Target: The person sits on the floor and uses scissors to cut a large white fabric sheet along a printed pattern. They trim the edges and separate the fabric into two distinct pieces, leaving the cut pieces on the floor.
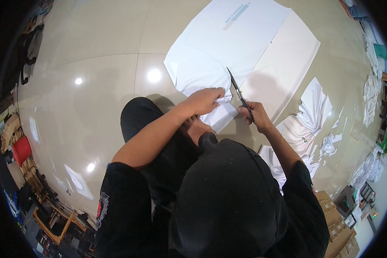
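A large sheet of white fabric [210, 47] lies on the floor in front of me, with a small printed strip near its far end. My left hand [205, 101] is closed on the near edge of it, bunching the cloth under the fingers. In my right hand [255, 115] are scissors [236, 86] with black handles, fingers wrapped round the grips. Their blades point away and slightly left, over the fabric just right of the bunched part. A paler white piece [284, 60] extends along the sheet's right side. Below my left hand rests my bare foot [198, 129].
Cut white cloth pieces [311, 107] and scraps [330, 144] lie to the right. A white sheet [78, 180] is on the glossy tiled floor [99, 86] at the left. Cardboard boxes [337, 219] stand at lower right; a red object [21, 148] and clutter line the left edge.
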Demonstrator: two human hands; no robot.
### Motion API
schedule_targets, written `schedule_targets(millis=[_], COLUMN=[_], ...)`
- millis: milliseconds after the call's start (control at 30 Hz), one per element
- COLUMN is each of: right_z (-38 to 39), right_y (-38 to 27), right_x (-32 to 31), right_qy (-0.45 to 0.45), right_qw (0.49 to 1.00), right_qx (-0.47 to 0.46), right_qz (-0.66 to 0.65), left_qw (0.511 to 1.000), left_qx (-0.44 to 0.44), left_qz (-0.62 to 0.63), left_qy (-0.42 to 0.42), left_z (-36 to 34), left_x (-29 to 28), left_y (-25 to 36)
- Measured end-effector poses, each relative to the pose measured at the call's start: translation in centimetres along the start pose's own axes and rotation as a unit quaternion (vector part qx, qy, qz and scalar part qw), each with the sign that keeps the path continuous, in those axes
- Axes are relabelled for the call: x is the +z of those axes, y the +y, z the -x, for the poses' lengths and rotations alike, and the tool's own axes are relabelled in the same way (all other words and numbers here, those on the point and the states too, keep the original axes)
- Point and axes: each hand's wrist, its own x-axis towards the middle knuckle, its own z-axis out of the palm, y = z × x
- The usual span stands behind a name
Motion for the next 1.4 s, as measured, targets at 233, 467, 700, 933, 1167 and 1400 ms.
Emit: schedule_targets(millis=[233,467,700,933,1167,1400], right_z=[0.0,-0.1,-0.6,-0.6,-1.5,-2.9], right_y=[-0.7,-1.1,-0.9,-1.5,-3.6,-4.4], right_x=[-0.9,-1.8,-2.3,-2.8,-2.7,-2.6], right_qy=[-0.002,-0.014,-0.014,-0.032,-0.055,-0.050], right_qw=[0.999,0.997,0.997,0.996,0.995,0.995], right_qx=[0.007,0.012,0.001,0.004,-0.020,-0.009], right_qz=[0.035,0.070,0.073,0.088,0.082,0.088], left_qw=[1.000,1.000,1.000,1.000,1.000,1.000], left_qx=[-0.006,-0.007,-0.013,-0.016,-0.018,-0.025], left_qz=[-0.004,-0.003,-0.002,0.005,-0.003,-0.007], left_qy=[-0.006,-0.011,-0.008,-0.015,-0.011,-0.013], left_z=[0.0,0.0,0.1,0.0,0.0,0.1], left_x=[0.0,0.0,-0.1,-0.2,-0.1,-0.2], left_y=[0.1,-0.1,0.2,0.3,0.4,0.6])
